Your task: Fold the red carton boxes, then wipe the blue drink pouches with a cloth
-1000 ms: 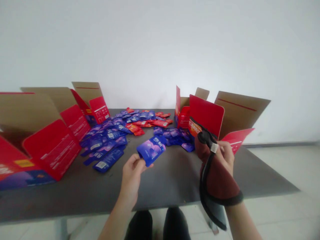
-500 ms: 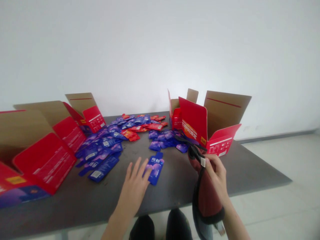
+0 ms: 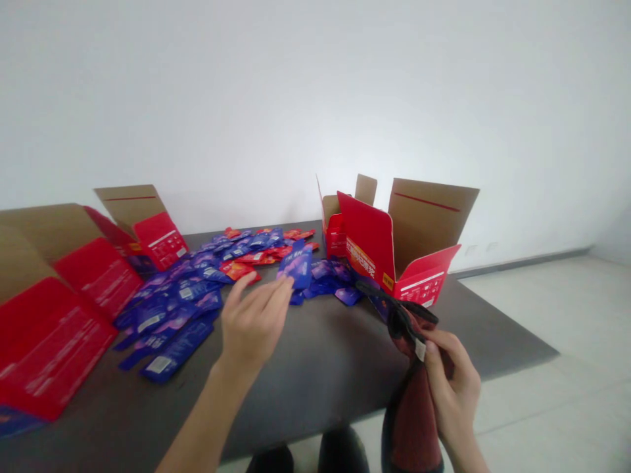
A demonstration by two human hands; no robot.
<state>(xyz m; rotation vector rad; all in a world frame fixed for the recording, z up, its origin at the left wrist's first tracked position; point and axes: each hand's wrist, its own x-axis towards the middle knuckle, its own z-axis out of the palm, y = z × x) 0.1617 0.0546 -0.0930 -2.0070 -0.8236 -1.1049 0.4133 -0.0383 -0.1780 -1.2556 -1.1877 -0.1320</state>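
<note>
My left hand (image 3: 256, 318) is raised over the middle of the table, its fingers pinching the lower end of a blue-purple sachet (image 3: 296, 264). Behind that sachet lies a small heap of purple sachets (image 3: 323, 279). At the table's front edge on the right, my right hand (image 3: 451, 374) grips a dark red cloth item with black edging (image 3: 417, 420). The cloth has a black strap and a small white tag near my thumb; it hangs down past the edge, its lower part out of view.
Open red cartons with raised brown flaps stand on the left (image 3: 64, 348) and on the right (image 3: 367, 253) of the dark table (image 3: 315, 368). Between them spreads a big pile of purple sachets (image 3: 182, 289), with red sachets (image 3: 241, 269) at the back. A white wall (image 3: 305, 98) rises behind.
My left hand has picked the single sachet up off the table and lifted it. My right hand, still holding the cloth, has shifted slightly right and down. The view has turned right.
</note>
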